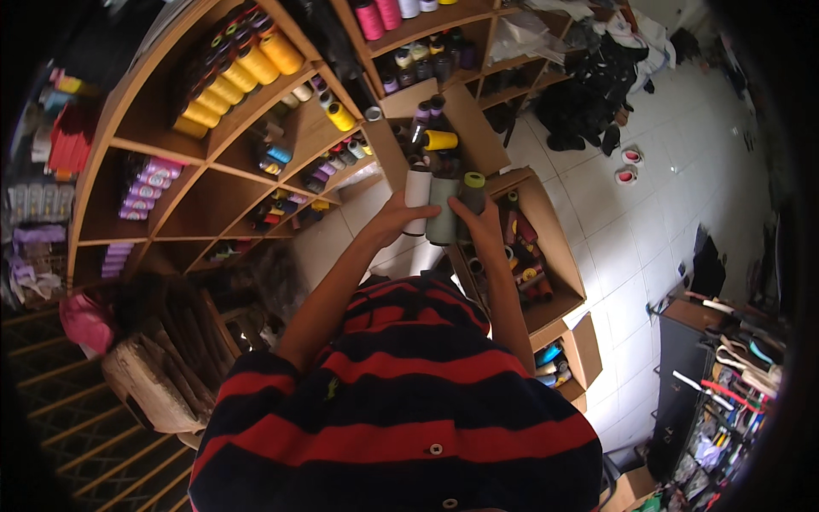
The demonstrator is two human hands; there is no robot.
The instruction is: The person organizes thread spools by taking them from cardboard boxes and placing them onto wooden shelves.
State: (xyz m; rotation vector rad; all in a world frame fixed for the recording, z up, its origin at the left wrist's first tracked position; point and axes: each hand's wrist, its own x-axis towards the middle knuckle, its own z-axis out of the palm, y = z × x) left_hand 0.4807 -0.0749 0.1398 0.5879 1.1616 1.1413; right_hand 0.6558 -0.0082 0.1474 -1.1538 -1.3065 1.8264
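Between my two hands, three thread spools stand side by side in front of my chest. My left hand (394, 215) is closed around the white spool (417, 189), its thumb reaching onto the grey-green spool (443, 218) in the middle. On the other side, my right hand (481, 222) grips the dark grey spool (471, 198), which has a yellow-green top; its thumb also reaches toward the grey-green one. Just beyond my hands is an open cardboard box (482, 128) with a yellow spool (440, 140) and several purple and dark ones inside.
Wooden shelves (205, 171) with spools stand left and ahead, including yellow spools (256, 64). A second cardboard box (570, 256) of spools is at my right, a smaller box (587, 348) nearer. Dark clothes (589, 94) lie on the tiled floor (623, 222); a cluttered rack (725, 384) stands far right.
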